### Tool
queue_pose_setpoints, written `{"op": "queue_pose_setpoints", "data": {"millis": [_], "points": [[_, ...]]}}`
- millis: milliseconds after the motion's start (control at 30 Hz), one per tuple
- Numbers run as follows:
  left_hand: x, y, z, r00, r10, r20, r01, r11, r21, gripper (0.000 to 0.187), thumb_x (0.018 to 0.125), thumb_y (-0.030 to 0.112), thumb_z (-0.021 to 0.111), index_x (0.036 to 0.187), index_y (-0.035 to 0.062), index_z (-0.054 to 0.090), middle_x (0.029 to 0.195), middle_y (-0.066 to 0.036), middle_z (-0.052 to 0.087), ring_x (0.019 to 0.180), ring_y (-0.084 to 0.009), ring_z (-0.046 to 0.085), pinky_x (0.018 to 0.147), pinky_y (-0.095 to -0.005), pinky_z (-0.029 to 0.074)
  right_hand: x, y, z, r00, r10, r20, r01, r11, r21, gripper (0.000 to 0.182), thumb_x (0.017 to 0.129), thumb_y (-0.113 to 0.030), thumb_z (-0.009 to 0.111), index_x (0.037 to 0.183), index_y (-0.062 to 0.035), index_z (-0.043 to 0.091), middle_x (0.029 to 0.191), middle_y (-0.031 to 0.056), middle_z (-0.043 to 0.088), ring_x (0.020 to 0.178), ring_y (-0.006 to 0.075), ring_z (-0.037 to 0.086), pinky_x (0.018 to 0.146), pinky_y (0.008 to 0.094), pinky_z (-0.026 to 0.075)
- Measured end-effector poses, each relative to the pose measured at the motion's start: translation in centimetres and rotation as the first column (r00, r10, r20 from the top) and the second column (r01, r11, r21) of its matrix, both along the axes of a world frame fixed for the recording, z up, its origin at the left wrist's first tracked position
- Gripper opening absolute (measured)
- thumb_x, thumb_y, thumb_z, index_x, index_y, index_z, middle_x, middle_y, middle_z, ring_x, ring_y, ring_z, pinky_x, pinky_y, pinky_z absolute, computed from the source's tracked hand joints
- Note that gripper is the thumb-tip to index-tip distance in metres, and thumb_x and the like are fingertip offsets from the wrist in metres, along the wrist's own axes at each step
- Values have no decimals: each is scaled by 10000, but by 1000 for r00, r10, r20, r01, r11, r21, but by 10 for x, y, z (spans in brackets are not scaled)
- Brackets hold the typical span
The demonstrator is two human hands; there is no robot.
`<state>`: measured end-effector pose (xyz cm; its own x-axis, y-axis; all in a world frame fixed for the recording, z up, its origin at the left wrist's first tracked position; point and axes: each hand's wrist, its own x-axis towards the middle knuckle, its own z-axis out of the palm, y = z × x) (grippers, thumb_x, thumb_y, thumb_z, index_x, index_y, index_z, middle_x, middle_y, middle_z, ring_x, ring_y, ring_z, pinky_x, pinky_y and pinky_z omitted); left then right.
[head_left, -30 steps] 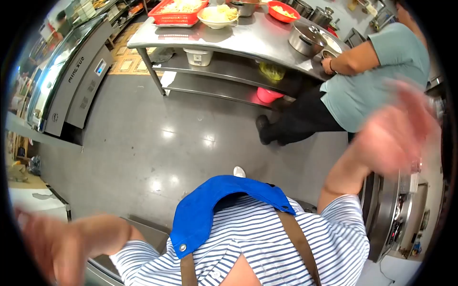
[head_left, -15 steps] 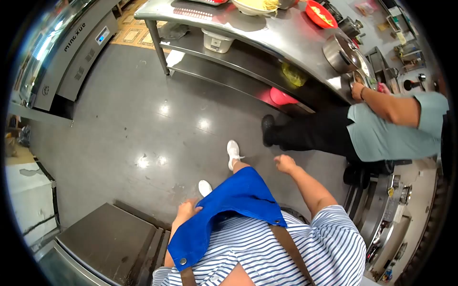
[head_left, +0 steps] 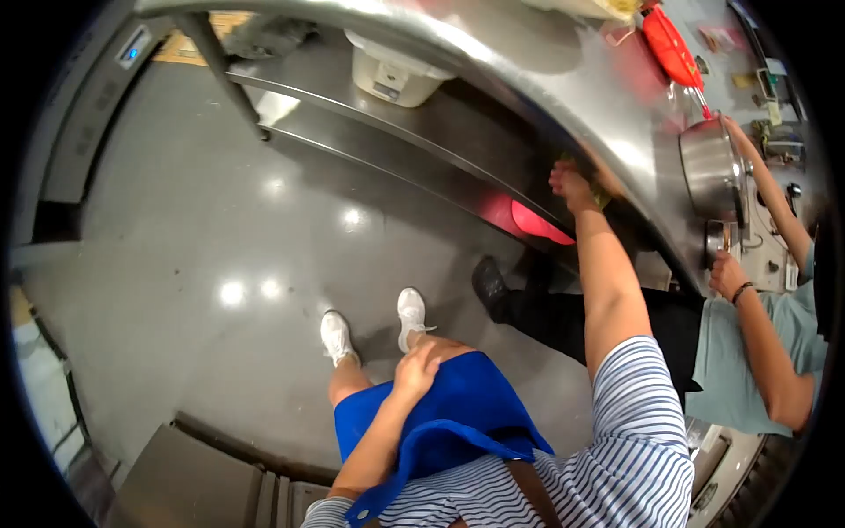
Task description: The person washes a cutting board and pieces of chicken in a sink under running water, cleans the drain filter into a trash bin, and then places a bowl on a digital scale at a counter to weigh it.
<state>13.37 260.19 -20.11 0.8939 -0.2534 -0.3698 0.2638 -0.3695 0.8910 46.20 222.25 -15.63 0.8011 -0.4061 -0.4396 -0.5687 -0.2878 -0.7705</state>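
Observation:
My right hand (head_left: 576, 187) is stretched out to the front edge of the steel table (head_left: 493, 79), over the shelf. Its fingers are loosely bent and apart, with nothing visible in them. A yellow-green plastic bag (head_left: 600, 195) lies right behind it, partly hidden by the hand and wrist. In front of my blue apron (head_left: 475, 387), my left hand (head_left: 415, 374) hangs above my thigh, fingers loosely spread and holding nothing. Below the right hand a pink basin (head_left: 539, 223) shows on the bottom shelf.
At the right a person in a green shirt (head_left: 748, 352) stands at the table beside a steel pot (head_left: 711, 167) and a red basket (head_left: 671, 48). A white container (head_left: 396, 75) sits on the shelf. A steel cabinet (head_left: 189, 480) stands at lower left.
My right hand has moved forward from my side to the table's shelf. The left hand has come up across the apron. I am nearer the table; the red basket now looks tilted.

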Motion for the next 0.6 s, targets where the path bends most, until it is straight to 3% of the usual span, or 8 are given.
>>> {"op": "queue_pose_setpoints", "data": {"millis": [67, 133, 200, 267, 333, 467, 533, 600], "points": [[19, -26, -33, 999, 44, 6, -43, 992, -115, 329, 779, 158, 572, 1077, 24, 536, 987, -204, 570, 932, -367, 536, 800, -402, 439, 34, -16, -14, 987, -160, 2, 160, 986, -56, 318, 870, -223, 442, 1161, -96, 459, 925, 60, 598, 759, 180, 600, 611, 299, 512], [24, -45, -58, 990, 127, 68, -114, 979, -166, 336, 779, 160, 569, 1080, 16, 529, 992, -212, 566, 937, -378, 529, 799, -410, 432, 40, -18, -16, 981, -194, 30, 196, 977, -85, 330, 891, -257, 415, 1157, -66, 452, 959, 93, 584, 791, 200, 600, 621, 296, 515], [20, -52, -68, 997, 80, -23, -82, 992, -99, 335, 772, 168, 589, 1065, 11, 543, 992, -203, 577, 929, -365, 550, 800, -394, 437, 45, -36, -30, 924, -371, 96, 362, 927, 92, 281, 905, -278, 413, 1076, -60, 463, 937, 102, 584, 757, 219, 606, 573, 306, 515], [28, -54, -61, 996, -71, -62, 60, 984, -166, 343, 772, 164, 588, 1072, 6, 536, 999, -206, 576, 957, -363, 541, 814, -391, 430, 56, -52, -40, 906, -382, 183, 375, 924, 74, 332, 901, -246, 397, 1147, -28, 450, 996, 143, 575, 813, 257, 596, 643, 315, 510], [38, -52, -45, 999, 3, -43, -15, 965, -260, 328, 777, 167, 572, 1066, 14, 538, 1002, -212, 566, 929, -380, 531, 793, -399, 429, 70, -72, -42, 855, -483, 190, 416, 857, 304, 311, 913, -236, 387, 1109, -12, 474, 987, 172, 577, 814, 279, 592, 639, 357, 499], [47, -53, -46, 984, 12, -180, -67, 951, -303, 319, 775, 152, 569, 1058, 8, 544, 1007, -208, 567, 936, -375, 530, 812, -398, 422, 90, -53, -28, 853, -466, 235, 354, 847, 396, 406, 916, -336, 371, 1095, 21, 443, 825, 212, 597, 766, 285, 596, 595, 359, 504], [49, -53, -53, 996, -1, -88, -18, 978, -210, 320, 776, 150, 567, 1054, -6, 546, 1006, -198, 575, 933, -364, 539, 810, -391, 427, 113, -71, -36, 826, -558, 80, 396, 676, 621, 411, 895, -364, 410, 1032, 19, 465, 841, 235, 591, 735, 297, 585, 561, 362, 497], [50, -53, -55, 995, 35, -91, -56, 969, -242, 318, 771, 152, 571, 1038, -19, 552, 998, -197, 579, 934, -358, 541, 814, -386, 427, 131, -67, -37, 762, -640, 98, 468, 649, 600, 428, 877, -376, 439, 1040, 18, 461, 835, 218, 584, 701, 291, 578, 526, 362, 494]]}}
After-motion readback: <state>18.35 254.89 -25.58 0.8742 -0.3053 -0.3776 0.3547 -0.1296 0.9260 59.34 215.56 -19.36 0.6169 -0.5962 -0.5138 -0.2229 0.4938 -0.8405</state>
